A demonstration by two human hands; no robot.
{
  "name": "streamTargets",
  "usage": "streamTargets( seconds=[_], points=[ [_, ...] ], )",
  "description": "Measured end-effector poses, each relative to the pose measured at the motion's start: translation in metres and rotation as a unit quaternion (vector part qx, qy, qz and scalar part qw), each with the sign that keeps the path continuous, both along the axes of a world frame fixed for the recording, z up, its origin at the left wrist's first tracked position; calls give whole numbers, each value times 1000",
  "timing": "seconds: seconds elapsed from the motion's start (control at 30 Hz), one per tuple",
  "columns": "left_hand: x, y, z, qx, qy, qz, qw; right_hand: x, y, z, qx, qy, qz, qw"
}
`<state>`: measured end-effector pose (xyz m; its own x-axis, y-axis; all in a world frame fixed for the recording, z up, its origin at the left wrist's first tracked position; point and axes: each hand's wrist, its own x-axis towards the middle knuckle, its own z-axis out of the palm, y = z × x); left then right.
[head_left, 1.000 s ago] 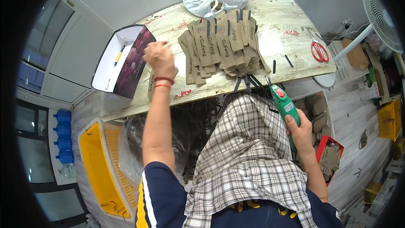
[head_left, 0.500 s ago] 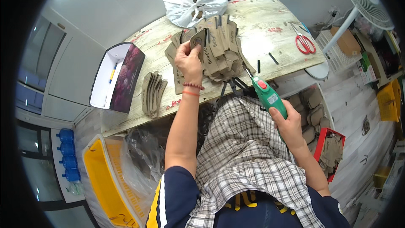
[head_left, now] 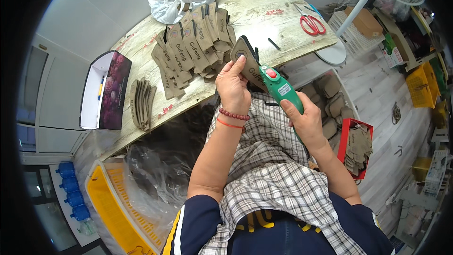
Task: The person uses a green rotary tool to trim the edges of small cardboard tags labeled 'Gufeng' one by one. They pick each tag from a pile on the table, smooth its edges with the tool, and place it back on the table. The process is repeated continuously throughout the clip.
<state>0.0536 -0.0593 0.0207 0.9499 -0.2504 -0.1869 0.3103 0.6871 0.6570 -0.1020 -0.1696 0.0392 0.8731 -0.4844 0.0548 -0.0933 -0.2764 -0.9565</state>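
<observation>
A tan fabric strip [head_left: 244, 53] with a rounded end, dark edging and printing is pinched between the thumb and fingers of my left hand [head_left: 233, 87]. My right hand [head_left: 306, 119] is wrapped round a green handheld electric tool [head_left: 289, 92] with a red button. The tool's front end is at the strip's edge; its tip is hidden, so I cannot tell whether they touch. Left of the held strip, a heap of similar strips [head_left: 191, 49] lies fanned out on the table [head_left: 259, 19]. Farther left there is a small stack of strips [head_left: 142, 105].
A white plastic bag [head_left: 181, 0] and red-handled scissors [head_left: 312, 24] lie on the table, with an open box [head_left: 104, 92] at its left. Below right are a red box of strips [head_left: 347, 141] and a bin of tan pieces [head_left: 330, 94]. A yellow crate [head_left: 106, 203] stands lower left.
My left hand has brought its strip away from the heap, right and toward me, to the tool. The tool has shifted slightly left and up. The view has turned right.
</observation>
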Motion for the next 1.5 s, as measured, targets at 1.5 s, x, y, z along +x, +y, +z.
streamTargets(
  seconds=[1.5],
  points=[
    [-3, 46, 5, 251, -173, -86, 949, -7, -16, 7, -38, 11, 40, 998]
  ],
)
